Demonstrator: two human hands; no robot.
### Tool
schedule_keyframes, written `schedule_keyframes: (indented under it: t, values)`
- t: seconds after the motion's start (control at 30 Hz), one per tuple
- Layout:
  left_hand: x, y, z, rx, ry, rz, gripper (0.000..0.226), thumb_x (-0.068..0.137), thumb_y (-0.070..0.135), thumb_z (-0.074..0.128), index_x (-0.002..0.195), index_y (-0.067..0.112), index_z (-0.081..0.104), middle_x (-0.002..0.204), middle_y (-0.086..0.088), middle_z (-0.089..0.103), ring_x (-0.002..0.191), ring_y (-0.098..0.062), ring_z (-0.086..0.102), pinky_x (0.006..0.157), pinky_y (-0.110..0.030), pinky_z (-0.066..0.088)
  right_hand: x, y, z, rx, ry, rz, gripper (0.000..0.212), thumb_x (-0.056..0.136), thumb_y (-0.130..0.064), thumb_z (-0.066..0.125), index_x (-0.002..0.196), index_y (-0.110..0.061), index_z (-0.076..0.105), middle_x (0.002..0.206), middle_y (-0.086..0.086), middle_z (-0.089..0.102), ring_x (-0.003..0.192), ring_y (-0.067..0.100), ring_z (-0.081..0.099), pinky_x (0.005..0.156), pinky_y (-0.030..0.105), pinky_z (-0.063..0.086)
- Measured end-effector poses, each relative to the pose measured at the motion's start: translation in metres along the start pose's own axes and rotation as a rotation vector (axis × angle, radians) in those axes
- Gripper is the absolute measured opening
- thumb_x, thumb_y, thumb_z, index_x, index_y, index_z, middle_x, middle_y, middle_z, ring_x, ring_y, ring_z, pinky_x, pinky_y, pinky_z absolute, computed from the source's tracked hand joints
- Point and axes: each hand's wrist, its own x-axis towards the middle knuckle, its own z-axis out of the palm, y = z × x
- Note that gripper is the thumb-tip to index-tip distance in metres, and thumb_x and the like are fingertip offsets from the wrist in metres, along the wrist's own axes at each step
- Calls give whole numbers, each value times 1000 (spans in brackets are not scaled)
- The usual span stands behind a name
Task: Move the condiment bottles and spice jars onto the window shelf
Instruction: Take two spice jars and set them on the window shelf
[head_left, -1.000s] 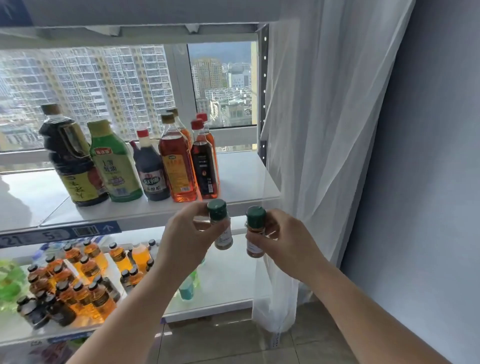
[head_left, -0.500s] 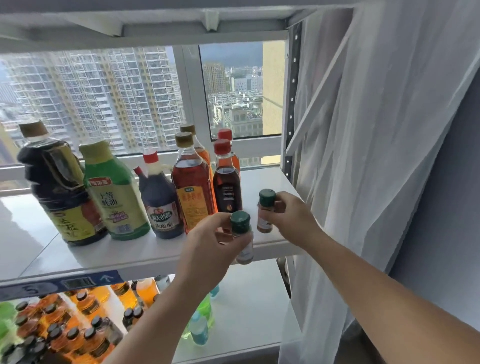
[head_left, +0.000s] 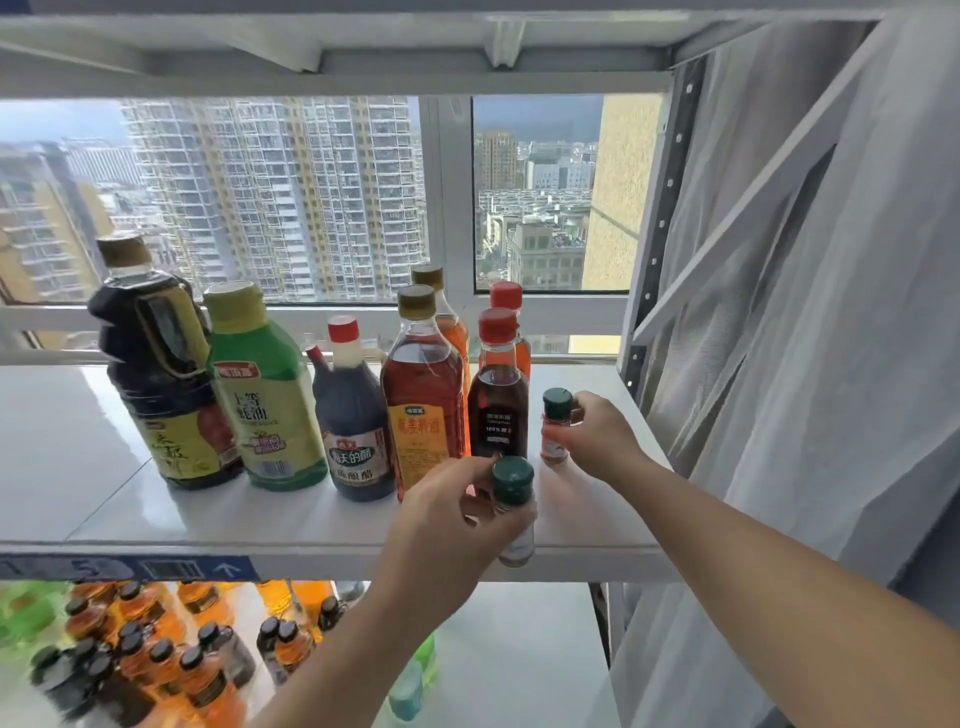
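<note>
White window shelf (head_left: 78, 457) holds a row of bottles, left to right: big dark soy sauce jug (head_left: 161, 374) with tan cap and handle, green bottle (head_left: 265, 400) with yellow-green cap just beside it, dark vinegar bottle (head_left: 356, 421) with red cap, tall amber bottle (head_left: 423, 395) with gold cap, short dark bottle (head_left: 497, 395) with red cap. Two more bottles stand behind the last two, only caps and shoulders visible. All upright, packed close. Left hand (head_left: 452, 525) at the shelf's front edge, fingers wrapped around a green-capped spice jar (head_left: 514, 512); jar upright, its bottom overlapping the shelf lip, cannot tell if it rests on the shelf or is held in front of it. Right hand (head_left: 597, 441) further back and to the right, fingers closed on a second green-capped spice jar (head_left: 556, 426) with reddish contents, upright, base down on the shelf surface just right of the short dark bottle. Sheer white curtain (head_left: 805, 338) hangs at far right past the rack post. Lower shelf (head_left: 519, 649) below carries many small orange and dark bottles, blurred.
</note>
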Motion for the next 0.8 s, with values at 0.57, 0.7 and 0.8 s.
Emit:
schedule_keyframes:
  t: [0.57,0.7,0.8]
  values:
    - [26,50,-15,251,-228,152,63,89,48,70,142,49,36,120,19,58,96,-3,62,87,-23,56,24,9,0,-31,-52,75,69,86,-18,77,146,-13,43,145,12,56,127,29,57,101,41,51]
    - [49,84,-24,426,-330,283,48,90,45,71,133,38,50,116,15,61,90,-2,63,79,-19,56,-3,23,-16,47,-8,51,65,89,-18,74,145,-13,42,137,10,57,121,25,58,101,41,52]
    - [68,113,-27,568,-395,362,48,88,46,74,129,33,52,112,13,66,90,-6,64,81,-26,60,-34,34,-26,82,35,26,55,91,-19,71,140,-14,47,124,4,60,109,18,60,90,30,49]
